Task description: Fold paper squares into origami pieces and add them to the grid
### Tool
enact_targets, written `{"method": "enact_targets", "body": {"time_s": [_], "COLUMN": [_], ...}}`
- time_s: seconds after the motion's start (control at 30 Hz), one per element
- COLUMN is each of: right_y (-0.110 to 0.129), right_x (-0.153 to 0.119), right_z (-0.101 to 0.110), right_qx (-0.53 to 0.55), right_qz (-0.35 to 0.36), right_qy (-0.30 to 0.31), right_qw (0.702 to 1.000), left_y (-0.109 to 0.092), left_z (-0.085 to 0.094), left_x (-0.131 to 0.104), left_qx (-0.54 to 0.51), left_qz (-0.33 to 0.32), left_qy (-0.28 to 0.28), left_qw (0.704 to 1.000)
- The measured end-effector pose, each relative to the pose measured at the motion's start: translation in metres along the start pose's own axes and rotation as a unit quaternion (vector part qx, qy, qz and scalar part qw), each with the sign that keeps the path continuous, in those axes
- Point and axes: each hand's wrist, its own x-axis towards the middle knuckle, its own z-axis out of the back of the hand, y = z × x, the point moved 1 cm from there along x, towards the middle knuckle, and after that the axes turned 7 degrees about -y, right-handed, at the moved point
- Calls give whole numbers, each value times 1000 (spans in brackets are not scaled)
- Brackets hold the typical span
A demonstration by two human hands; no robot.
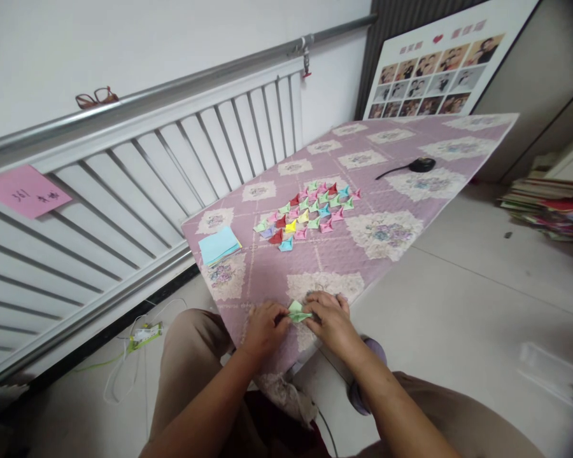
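Over the near end of the table (273, 285), we hold the green paper (297, 310), our left hand (266, 326) and right hand (332, 320) pinching it from opposite sides, while beyond lie the blue-topped stack (219, 245), leftward, and colourful folded pieces (314, 223) in slanting rows.

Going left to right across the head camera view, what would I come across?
Pink note → eyeglasses → blue paper stack → left hand → folded green paper → right hand → black object with a thin tail → stacked papers.
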Motion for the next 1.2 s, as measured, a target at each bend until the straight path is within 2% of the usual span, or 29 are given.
{"method": "enact_targets", "body": {"time_s": [0.43,0.7,0.87,1.2], "right_y": [0,0,2,5], "right_x": [0,3,7,12], "right_z": [-1,0,-4,-7], "right_qx": [-16,1,-43,-110], "right_qz": [4,-13,-20,-15], "right_qy": [-6,1,-17,-44], "right_qw": [1000,1000,999,993], "left_y": [-6,-2,2,-1], "left_z": [-2,2,3,-2], "left_x": [8,22,24,31], "left_qx": [18,23,-9,2], "left_qz": [31,16,1,61], "left_qy": [1,56,76,72], "left_qw": [999,998,997,996]}}
